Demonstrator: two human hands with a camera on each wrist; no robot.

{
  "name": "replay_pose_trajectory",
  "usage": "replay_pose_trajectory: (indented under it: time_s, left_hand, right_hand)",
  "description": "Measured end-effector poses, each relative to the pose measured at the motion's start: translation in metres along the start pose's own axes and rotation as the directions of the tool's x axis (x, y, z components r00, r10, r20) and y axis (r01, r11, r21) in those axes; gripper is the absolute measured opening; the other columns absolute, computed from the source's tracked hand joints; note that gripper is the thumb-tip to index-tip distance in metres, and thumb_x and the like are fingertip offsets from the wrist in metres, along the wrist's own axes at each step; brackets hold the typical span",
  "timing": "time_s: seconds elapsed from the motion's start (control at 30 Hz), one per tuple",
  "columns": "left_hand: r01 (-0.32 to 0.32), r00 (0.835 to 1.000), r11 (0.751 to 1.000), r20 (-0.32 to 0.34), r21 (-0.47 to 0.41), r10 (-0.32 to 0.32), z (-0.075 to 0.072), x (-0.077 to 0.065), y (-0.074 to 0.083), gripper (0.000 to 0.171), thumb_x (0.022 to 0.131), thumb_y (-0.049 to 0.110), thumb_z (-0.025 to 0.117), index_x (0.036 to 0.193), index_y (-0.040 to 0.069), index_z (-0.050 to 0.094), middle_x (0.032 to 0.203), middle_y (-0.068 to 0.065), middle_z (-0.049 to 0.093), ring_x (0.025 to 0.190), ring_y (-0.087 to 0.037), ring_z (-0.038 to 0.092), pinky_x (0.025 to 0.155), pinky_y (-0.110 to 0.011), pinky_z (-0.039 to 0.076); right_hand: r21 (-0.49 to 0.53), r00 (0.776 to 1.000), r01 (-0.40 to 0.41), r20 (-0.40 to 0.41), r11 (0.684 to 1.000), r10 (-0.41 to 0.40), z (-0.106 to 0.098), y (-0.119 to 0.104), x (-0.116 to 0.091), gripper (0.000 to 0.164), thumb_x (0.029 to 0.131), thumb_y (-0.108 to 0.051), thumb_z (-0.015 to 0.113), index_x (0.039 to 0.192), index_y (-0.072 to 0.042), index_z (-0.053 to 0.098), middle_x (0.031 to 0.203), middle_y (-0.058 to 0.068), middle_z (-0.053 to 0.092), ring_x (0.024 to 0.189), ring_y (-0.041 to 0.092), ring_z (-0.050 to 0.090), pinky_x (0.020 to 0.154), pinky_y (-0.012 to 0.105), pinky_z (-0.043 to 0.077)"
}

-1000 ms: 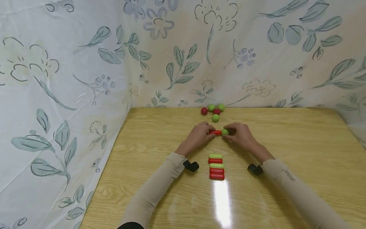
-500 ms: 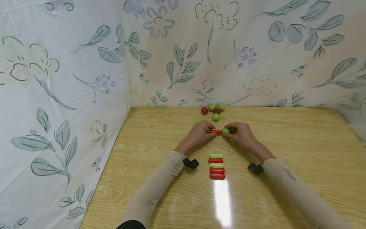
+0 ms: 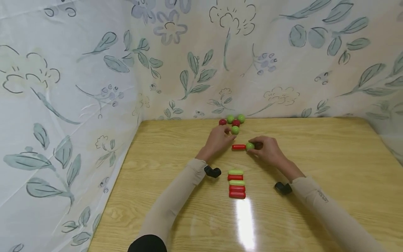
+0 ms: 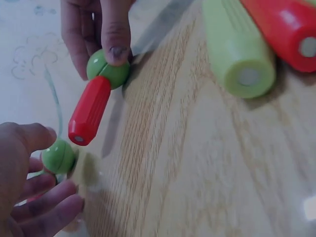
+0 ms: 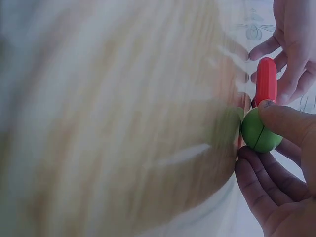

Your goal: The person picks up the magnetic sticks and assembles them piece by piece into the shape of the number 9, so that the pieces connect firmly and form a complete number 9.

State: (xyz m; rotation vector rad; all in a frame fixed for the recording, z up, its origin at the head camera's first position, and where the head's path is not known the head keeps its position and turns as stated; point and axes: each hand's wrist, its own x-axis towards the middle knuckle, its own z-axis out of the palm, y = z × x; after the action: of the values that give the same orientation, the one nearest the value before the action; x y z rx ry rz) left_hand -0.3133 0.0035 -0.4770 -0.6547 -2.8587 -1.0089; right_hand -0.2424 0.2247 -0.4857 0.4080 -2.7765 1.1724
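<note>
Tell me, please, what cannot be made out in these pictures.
Head: lettering on right sleeve, too small.
Left wrist: light green stick, cut off by top edge.
Right wrist: join between red stick and green ball, partly hidden by right hand.
Right wrist: table, grain blurred.

You're pinching a green ball [image 3: 250, 146] touching a red rod [image 3: 238, 147]; another ball [image 3: 234, 130] is sitting beside your left hand [image 3: 218, 138].

Looks bright, fairly even in head view, w/ white glare strip [image 3: 245, 222] on table [image 3: 330, 150], nr bottom ctr, & soft shadow by R sleeve [image 3: 335, 210]. Reads dimmer, bluish in L wrist view, w/ shadow beside red stick [image 4: 91, 109]. Blurs badly over table in R wrist view; sharper at green ball [image 5: 259, 133].
</note>
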Motion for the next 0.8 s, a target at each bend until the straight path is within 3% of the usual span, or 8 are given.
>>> replay_pose_trajectory:
  time_s: [0.3, 0.53, 0.67, 0.8]
  left_hand:
    - [0.061, 0.996, 0.982, -0.077, 0.177, -0.048, 0.011, 0.016, 0.009, 0.052, 0.087, 0.047, 0.075, 0.117, 0.005, 0.065, 0.095, -0.002, 0.065, 0.081, -0.014, 0.059, 0.071, -0.028, 0.049]
    - [0.085, 0.993, 0.949, -0.099, 0.303, -0.057, 0.019, 0.016, 0.009, 0.043, 0.086, 0.049, 0.075, 0.1, 0.01, 0.064, 0.082, -0.001, 0.059, 0.071, -0.017, 0.057, 0.059, -0.031, 0.047]
    - [0.081, 0.993, 0.935, -0.114, 0.345, -0.045, 0.022, 0.018, 0.009, 0.039, 0.088, 0.046, 0.074, 0.102, 0.011, 0.064, 0.081, 0.0, 0.058, 0.071, -0.017, 0.057, 0.06, -0.033, 0.047]
    - [0.061, 0.992, 0.939, -0.129, 0.338, -0.018, 0.023, 0.022, 0.012, 0.032, 0.09, 0.04, 0.072, 0.107, 0.013, 0.066, 0.083, 0.002, 0.06, 0.072, -0.014, 0.057, 0.063, -0.033, 0.048]
  right_hand:
    - [0.064, 0.999, 0.033, -0.027, 0.997, -0.032, 0.002, 0.003, -0.004, 0.031, 0.083, -0.006, 0.082, 0.11, 0.005, 0.072, 0.104, 0.019, 0.071, 0.087, 0.029, 0.069, 0.073, 0.039, 0.057]
    - [0.058, 1.0, 0.023, -0.022, 0.998, -0.022, 0.011, 0.007, -0.007, 0.032, 0.083, -0.009, 0.083, 0.11, 0.003, 0.073, 0.104, 0.015, 0.072, 0.088, 0.025, 0.069, 0.074, 0.036, 0.057]
    - [0.05, 1.0, 0.023, -0.021, 0.998, -0.022, 0.008, 0.005, -0.005, 0.031, 0.084, -0.01, 0.082, 0.111, 0.002, 0.073, 0.105, 0.014, 0.072, 0.089, 0.025, 0.069, 0.075, 0.038, 0.057]
    - [0.046, 1.0, 0.015, -0.019, 0.999, -0.014, 0.002, 0.001, -0.004, 0.031, 0.084, -0.009, 0.082, 0.112, 0.002, 0.072, 0.105, 0.015, 0.072, 0.09, 0.026, 0.069, 0.075, 0.04, 0.057]
